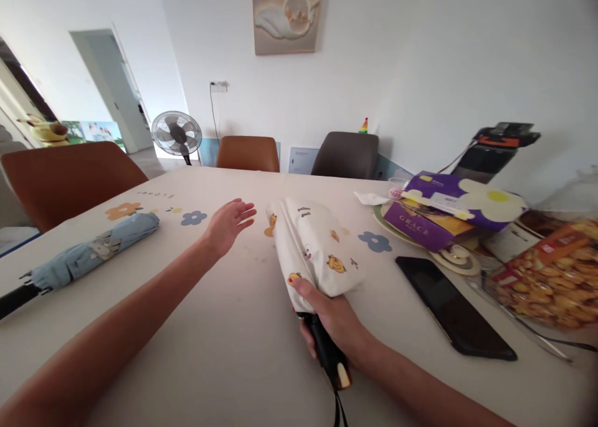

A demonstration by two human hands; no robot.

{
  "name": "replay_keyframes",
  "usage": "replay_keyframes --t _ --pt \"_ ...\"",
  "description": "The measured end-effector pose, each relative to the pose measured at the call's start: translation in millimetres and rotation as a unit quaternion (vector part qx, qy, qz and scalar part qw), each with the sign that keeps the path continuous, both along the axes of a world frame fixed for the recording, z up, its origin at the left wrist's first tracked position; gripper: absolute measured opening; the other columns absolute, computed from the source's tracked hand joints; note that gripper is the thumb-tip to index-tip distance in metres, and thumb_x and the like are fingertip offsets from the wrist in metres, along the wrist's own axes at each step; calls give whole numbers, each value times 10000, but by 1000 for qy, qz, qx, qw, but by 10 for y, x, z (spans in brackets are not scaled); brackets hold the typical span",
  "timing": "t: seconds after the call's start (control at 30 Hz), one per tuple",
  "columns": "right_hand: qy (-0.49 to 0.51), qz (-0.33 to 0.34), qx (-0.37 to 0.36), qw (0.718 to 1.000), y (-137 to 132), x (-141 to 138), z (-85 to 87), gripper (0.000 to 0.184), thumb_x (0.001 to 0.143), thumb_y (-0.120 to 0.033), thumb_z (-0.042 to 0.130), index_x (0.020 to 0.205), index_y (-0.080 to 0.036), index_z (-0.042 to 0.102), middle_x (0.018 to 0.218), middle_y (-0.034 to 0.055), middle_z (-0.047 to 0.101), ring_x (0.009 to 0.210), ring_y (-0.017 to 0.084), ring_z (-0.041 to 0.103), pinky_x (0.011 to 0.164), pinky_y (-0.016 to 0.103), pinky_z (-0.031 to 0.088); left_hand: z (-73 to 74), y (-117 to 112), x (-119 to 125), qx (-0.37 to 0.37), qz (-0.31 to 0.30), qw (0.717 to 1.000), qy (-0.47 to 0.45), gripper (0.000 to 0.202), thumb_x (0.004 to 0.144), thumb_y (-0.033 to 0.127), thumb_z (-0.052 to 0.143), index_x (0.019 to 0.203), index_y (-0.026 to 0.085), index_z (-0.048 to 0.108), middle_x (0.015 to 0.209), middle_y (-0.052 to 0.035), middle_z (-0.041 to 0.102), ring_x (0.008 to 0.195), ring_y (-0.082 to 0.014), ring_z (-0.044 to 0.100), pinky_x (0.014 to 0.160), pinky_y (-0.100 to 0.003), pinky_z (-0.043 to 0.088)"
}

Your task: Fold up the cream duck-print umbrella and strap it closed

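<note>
My right hand (332, 320) is closed around the black handle of a folded white umbrella (312, 246) printed with small cartoon figures. The umbrella points away from me across the table, its fabric loose and unstrapped. My left hand (228, 222) hovers open over the table just left of the umbrella's far end, fingers stretched toward it, touching nothing. A folded light-blue umbrella (91, 250) lies on the table at the far left, well away from both hands.
A black phone (452, 306) lies right of the white umbrella. Behind it sit a purple box (436, 210) on plates and a clear bag of snacks (546, 277). The flower-printed tablecloth (233, 327) covers the table. Chairs (65, 177) and a standing fan (176, 134) are beyond.
</note>
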State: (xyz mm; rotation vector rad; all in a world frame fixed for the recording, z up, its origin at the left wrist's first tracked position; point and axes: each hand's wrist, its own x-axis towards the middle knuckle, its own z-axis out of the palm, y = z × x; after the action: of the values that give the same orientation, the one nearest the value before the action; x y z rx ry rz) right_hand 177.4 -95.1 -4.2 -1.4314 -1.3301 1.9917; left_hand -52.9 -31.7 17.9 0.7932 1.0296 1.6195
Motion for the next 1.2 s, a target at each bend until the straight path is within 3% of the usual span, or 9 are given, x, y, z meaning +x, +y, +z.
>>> replay_keyframes --t 0.13,0.3,0.47,0.57,0.63,0.77,0.97,1.1,1.2 --pt "55 75 -110 990 1 1 -1 479 820 -625 374 711 -171 477 338 -27 449 253 101 391 292 209 377 56 -117 217 24 -21 995 97 378 715 284 644 1059 153 558 1099 -126 613 1046 -241 564 934 -418 403" --pt "51 111 -145 982 -35 -22 10 499 842 -613 327 737 -155 495 355 -14 463 259 122 428 283 216 378 134 -214 541 78 -93 955 272 349 738 262 611 1083 212 595 1120 -83 615 1107 -234 512 969 -394 351" --pt "39 118 -138 983 -56 -26 34 461 859 -574 320 745 -161 490 346 -10 471 261 139 444 291 228 389 117 82 957 131 -231 873 409 216 631 173 646 822 265 684 1044 -28 654 1071 -259 517 1018 -424 270" --pt "60 128 -146 979 -53 -5 17 452 861 -562 326 736 -162 493 343 -9 470 272 129 444 315 222 405 33 341 1156 135 -287 812 490 192 551 104 645 661 259 673 849 -33 685 967 -272 563 1006 -468 257" --pt "70 133 -150 977 -47 8 2 449 855 -566 337 739 -162 493 345 -9 475 276 127 444 325 223 413 -21 467 1240 136 -295 794 514 196 502 74 643 556 262 642 669 -17 663 828 -259 588 982 -487 277" --pt "74 139 -154 975 -37 16 -8 439 846 -576 359 748 -167 485 355 -11 483 281 127 448 333 226 421 -31 560 1296 163 -280 793 516 218 462 60 634 408 259 561 448 24 549 655 -214 557 972 -463 297" --pt "98 129 -140 977 -34 10 -43 408 832 -547 410 737 -158 487 355 -3 493 282 132 451 343 248 444 262 388 1130 198 -214 808 513 140 588 113 605 571 242 657 746 -34 641 880 -258 548 950 -429 311" --pt "97 133 -151 975 -24 7 -67 417 840 -546 387 743 -152 484 377 20 524 312 157 508 354 253 454 481 99 853 194 -129 871 432 93 618 127 655 638 217 664 880 -44 649 1020 -250 492 906 -337 342" --pt "90 146 -172 970 -11 15 -65 443 839 -569 377 744 -150 487 370 11 508 313 155 512 351 242 446 540 -191 607 118 -66 914 383 110 651 104 650 697 201 677 864 -37 652 787 -170 538 701 -258 391"
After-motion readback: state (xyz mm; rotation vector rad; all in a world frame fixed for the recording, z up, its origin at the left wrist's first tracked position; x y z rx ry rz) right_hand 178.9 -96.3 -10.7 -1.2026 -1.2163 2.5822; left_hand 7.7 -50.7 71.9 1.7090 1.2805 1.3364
